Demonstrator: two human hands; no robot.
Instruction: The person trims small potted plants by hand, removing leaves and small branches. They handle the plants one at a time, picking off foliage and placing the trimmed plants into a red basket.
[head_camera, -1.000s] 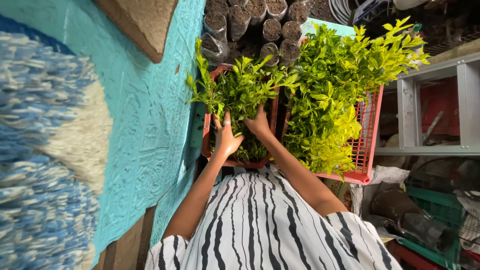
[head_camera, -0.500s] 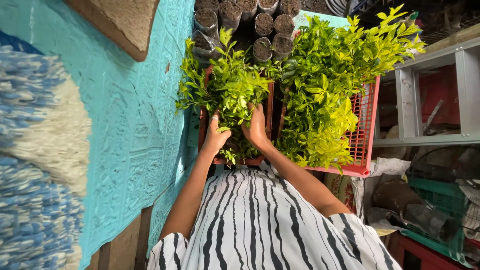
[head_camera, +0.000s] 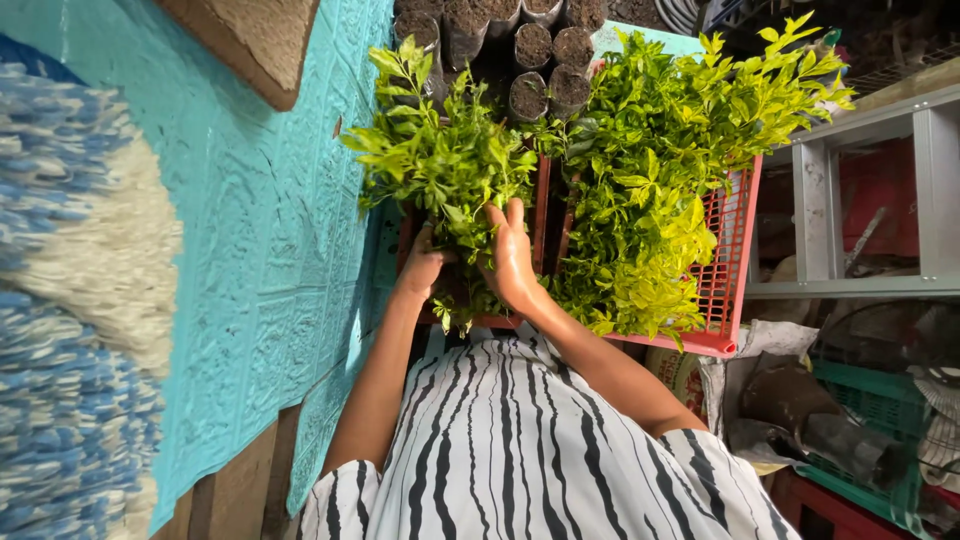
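My left hand (head_camera: 420, 266) and my right hand (head_camera: 512, 262) are both closed around a bunch of small green-leaved seedlings (head_camera: 440, 160), gripping it low among the stems. Leaves partly hide the left hand's fingers. The bunch stands in a dark red crate (head_camera: 541, 205). Right beside it, a brighter red plastic crate (head_camera: 735, 250) holds a dense mass of taller yellow-green seedlings (head_camera: 660, 170). My striped garment (head_camera: 520, 450) fills the bottom of the view.
Several black bags filled with soil (head_camera: 530, 45) stand beyond the crates. A turquoise embossed panel (head_camera: 270, 250) and a blue-and-white fuzzy surface (head_camera: 70, 300) lie to the left. A grey metal shelf (head_camera: 820, 200) and a green crate (head_camera: 860, 410) with clutter are on the right.
Both hands have shifted slightly left with the seedling bunch, which now stands a little apart from the larger mass of plants.
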